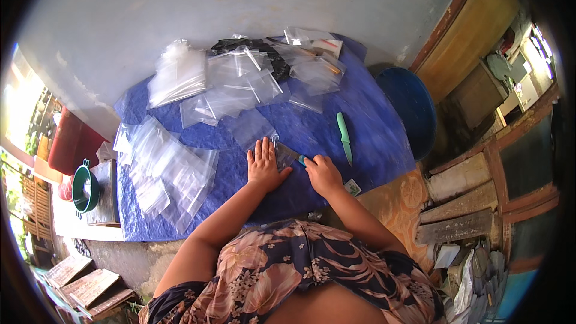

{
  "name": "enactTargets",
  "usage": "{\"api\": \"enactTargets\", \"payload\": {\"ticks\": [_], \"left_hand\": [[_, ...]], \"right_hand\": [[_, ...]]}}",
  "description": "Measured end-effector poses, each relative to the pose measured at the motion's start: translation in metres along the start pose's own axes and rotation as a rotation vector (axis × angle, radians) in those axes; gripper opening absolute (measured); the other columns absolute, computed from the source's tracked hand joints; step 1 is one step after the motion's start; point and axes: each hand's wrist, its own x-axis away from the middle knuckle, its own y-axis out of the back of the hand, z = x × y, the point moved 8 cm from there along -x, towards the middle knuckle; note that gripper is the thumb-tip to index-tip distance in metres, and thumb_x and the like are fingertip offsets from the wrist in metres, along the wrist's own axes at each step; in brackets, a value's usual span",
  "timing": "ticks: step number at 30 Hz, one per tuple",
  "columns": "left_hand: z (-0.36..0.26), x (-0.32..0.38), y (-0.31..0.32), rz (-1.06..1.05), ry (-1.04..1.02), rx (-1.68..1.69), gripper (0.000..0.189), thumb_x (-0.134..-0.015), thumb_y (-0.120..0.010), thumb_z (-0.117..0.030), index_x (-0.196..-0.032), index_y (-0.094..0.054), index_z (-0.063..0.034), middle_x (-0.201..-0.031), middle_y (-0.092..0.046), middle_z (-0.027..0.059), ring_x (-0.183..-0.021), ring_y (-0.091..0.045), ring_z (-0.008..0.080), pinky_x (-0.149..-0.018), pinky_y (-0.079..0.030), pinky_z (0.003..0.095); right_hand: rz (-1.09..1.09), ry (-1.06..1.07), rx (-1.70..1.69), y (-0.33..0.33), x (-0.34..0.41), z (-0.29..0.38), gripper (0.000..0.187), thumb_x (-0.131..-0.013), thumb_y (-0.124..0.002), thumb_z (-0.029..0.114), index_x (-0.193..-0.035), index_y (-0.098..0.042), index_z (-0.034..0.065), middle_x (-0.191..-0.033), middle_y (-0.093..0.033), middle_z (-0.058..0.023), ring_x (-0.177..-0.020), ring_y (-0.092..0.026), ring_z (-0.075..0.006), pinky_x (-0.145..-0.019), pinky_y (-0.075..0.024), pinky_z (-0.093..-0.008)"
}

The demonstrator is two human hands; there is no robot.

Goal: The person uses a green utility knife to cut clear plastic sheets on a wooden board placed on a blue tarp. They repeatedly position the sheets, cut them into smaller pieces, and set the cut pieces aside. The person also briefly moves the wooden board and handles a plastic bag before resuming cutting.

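Note:
My left hand (265,166) lies flat, fingers spread, pressing on a clear plastic bag (252,128) on the blue tarpaulin (310,132). In my right hand (323,174) is a knife (302,160) with a blue-green handle. Its blade points left toward my left hand and lies over the edge of the plastic. To the right, apart from both hands, rests a second knife (344,137) with a mint-green handle, its tip toward me. Many overlapping clear bags (166,166) spread to the left of my left hand.
At the back are a thick stack of plastic bags (177,72), more loose clear bags (243,85) and a black plastic bag (279,60). A blue tub (409,112) stands beyond the right edge, a green basin (84,189) at the left. A wall (252,0) rises behind.

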Motion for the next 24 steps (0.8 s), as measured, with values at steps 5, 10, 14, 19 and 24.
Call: {"api": "enactTargets", "payload": {"ticks": [5,10,14,19,24], "left_hand": [[0.006,0.001,0.002,-0.052,0.036,0.092,0.085,-0.085,-0.043,-0.057,-0.141,-0.019,0.0014,-0.151,-0.010,0.0154,-0.140,-0.004,0.0305,-0.110,-0.006,0.0505],[0.007,0.000,-0.001,-0.071,0.046,0.081,0.079,-0.087,-0.043,-0.050,-0.141,-0.019,0.0014,-0.150,-0.010,0.0162,-0.140,-0.005,0.0317,-0.110,-0.007,0.0509],[0.006,0.000,-0.003,-0.039,0.059,0.085,0.079,-0.087,-0.045,-0.049,-0.142,-0.018,0.0012,-0.150,-0.010,0.0161,-0.140,-0.005,0.0319,-0.110,-0.007,0.0508],[0.005,-0.004,0.002,-0.036,0.031,0.053,0.062,-0.090,-0.042,-0.037,-0.139,-0.029,-0.0019,-0.149,-0.019,0.0136,-0.138,-0.016,0.0320,-0.108,-0.017,0.0501],[-0.002,-0.002,0.002,0.105,-0.029,0.023,0.043,-0.091,-0.037,-0.021,-0.131,-0.042,-0.0047,-0.143,-0.034,0.0127,-0.131,-0.032,0.0318,-0.099,-0.036,0.0467]], "right_hand": [[0.023,-0.012,-0.028,0.007,0.004,-0.008,0.026,-0.079,-0.062,0.012,-0.104,-0.063,0.0075,-0.084,-0.053,-0.0077,-0.080,-0.053,-0.0282,-0.069,-0.0471,-0.0378],[0.022,0.035,-0.030,0.005,-0.002,-0.011,0.025,-0.079,-0.062,0.013,-0.104,-0.064,0.0076,-0.084,-0.053,-0.0070,-0.080,-0.053,-0.0274,-0.069,-0.0474,-0.0373],[0.008,0.068,-0.038,-0.006,-0.025,-0.010,0.025,-0.079,-0.062,0.013,-0.104,-0.064,0.0078,-0.084,-0.053,-0.0076,-0.080,-0.053,-0.0275,-0.070,-0.0474,-0.0377],[0.023,0.092,-0.066,-0.024,-0.060,-0.007,0.024,-0.079,-0.062,0.012,-0.103,-0.064,0.0080,-0.085,-0.054,-0.0084,-0.082,-0.054,-0.0288,-0.071,-0.0478,-0.0389],[0.032,0.109,-0.087,-0.037,-0.081,-0.005,0.021,-0.081,-0.059,0.015,-0.101,-0.063,0.0088,-0.086,-0.055,-0.0102,-0.082,-0.054,-0.0311,-0.071,-0.0478,-0.0399]]}}
